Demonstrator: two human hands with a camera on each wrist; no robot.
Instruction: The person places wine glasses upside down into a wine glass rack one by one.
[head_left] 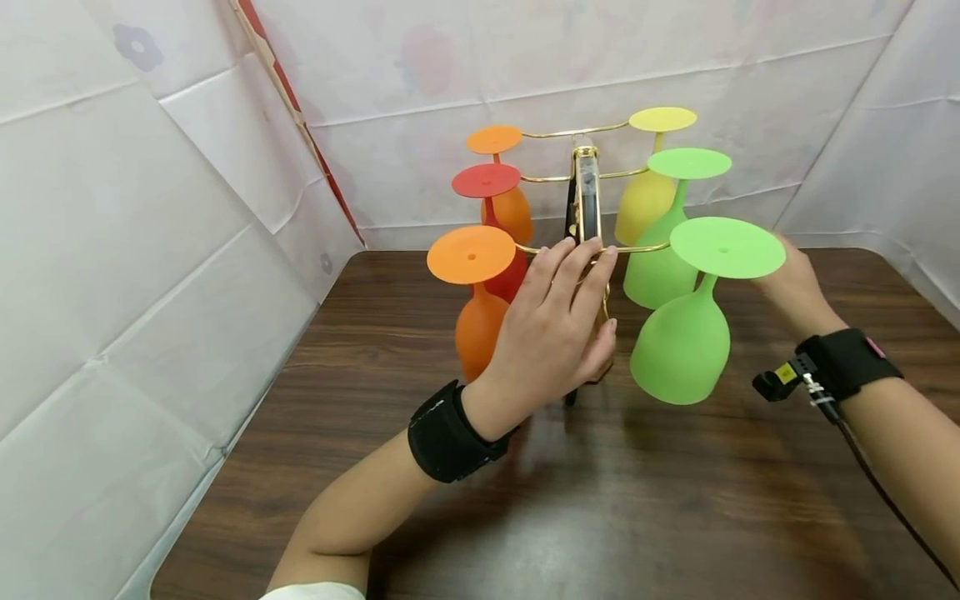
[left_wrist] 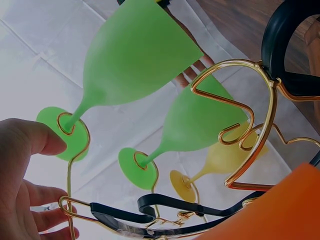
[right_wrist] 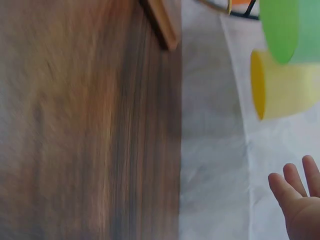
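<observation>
A gold wire glass rack (head_left: pixel 587 196) with black parts holds goblets upside down by their feet. On its left side hang an orange goblet (head_left: pixel 480 329), a red goblet (head_left: pixel 487 180) and a farther orange goblet (head_left: pixel 493 139). Across from them are a near green goblet (head_left: pixel 682 346), a second green goblet (head_left: pixel 663 262) and a yellow goblet (head_left: pixel 645 204). My left hand (head_left: pixel 551 325) touches the rack's front with extended fingers, the thumb apart. Beyond the near green goblet, my right hand (right_wrist: pixel 302 205) has straight fingers and nothing in it; that goblet's foot partly hides it in the head view.
The rack stands on a dark wooden table (head_left: pixel 360 375). Pale patterned sheets (head_left: pixel 420 75) enclose the back and sides. Each wrist wears a black band (head_left: pixel 453 433); a cable (head_left: pixel 877 475) runs along the right forearm.
</observation>
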